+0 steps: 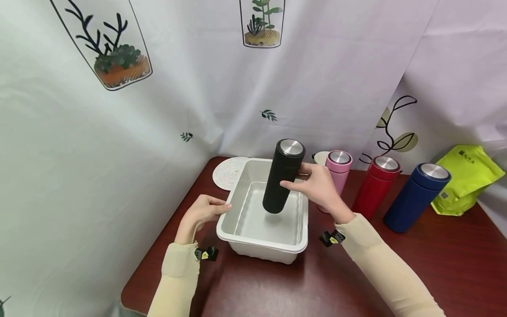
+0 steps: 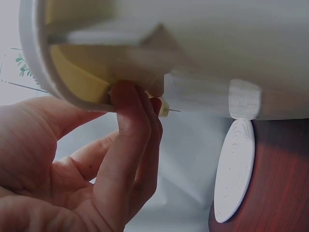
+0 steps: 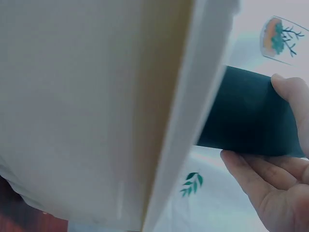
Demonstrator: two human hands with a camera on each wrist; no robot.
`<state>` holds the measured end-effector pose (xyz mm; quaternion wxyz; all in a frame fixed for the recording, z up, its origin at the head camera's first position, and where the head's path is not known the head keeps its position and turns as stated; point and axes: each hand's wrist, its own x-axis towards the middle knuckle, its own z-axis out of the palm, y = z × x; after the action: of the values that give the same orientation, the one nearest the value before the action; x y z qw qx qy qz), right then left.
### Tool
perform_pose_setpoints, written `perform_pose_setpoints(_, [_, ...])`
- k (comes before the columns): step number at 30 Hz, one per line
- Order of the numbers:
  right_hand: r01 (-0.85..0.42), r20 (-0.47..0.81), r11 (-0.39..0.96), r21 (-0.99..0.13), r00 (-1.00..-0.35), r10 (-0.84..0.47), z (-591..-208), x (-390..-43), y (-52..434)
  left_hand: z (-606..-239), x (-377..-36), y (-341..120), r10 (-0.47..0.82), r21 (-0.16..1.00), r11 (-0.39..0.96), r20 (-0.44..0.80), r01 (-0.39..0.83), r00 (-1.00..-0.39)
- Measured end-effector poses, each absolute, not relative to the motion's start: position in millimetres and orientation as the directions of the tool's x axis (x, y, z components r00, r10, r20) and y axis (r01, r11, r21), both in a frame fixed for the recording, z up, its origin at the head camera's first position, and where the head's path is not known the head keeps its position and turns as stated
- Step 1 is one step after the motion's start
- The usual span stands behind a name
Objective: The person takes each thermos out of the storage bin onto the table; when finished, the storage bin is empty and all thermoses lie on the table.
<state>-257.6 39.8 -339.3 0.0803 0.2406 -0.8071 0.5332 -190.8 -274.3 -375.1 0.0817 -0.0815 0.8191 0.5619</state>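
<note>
The right hand (image 1: 321, 187) holds a black flask (image 1: 283, 175) upright inside the white tub (image 1: 261, 240), thumb and fingers curled round its middle. The flask is a matte black cylinder with a flat, brushed-metal cap; whether its base touches the tub floor cannot be told. The left hand (image 1: 203, 212) grips the tub's left rim, fingers hooked under the lip. Pink (image 1: 338, 169), red (image 1: 375, 185) and blue (image 1: 416, 197) flasks stand to the right on the table (image 1: 435, 268).

Head view high, downward; wrist views close, sharing tub (image 1: 301, 246).
</note>
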Motion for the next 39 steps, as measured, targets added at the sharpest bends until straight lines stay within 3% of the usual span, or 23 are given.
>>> perform_pose_setpoints(10, [-0.519, 0.444, 0.265, -0.813, -0.846, -0.296, -327.7, -244.5, 51.6, -375.2, -191.6, -274.5, -0.042, 0.908, 0.352, -0.229, -0.229, -0.972])
perform_pose_setpoints(18, [-0.543, 0.484, 0.327, -0.774, -0.839, -0.249, -322.3, -232.3, 61.6, -377.5, -192.6, -272.7, -0.039, 0.910, 0.345, -0.230, -0.229, -0.973])
perform_pose_setpoints(25, [-0.596, 0.555, 0.269, -0.757, -0.803, -0.217, -316.2, -224.2, 66.3, -375.5, -193.0, -274.0, -0.043, 0.911, 0.343, -0.227, -0.228, -0.973])
perform_pose_setpoints(32, [-0.611, 0.596, 0.334, -0.717, -0.787, -0.160, -308.3, -213.2, 80.6, -375.5, -194.1, -274.5, -0.033, 0.913, 0.339, -0.229, -0.226, -0.973])
perform_pose_setpoints(39, [-0.645, 0.638, 0.294, -0.705, -0.758, -0.133, -298.6, -204.8, 99.6, -376.2, -194.3, -275.1, -0.044, 0.905, 0.357, -0.232, -0.232, -0.972])
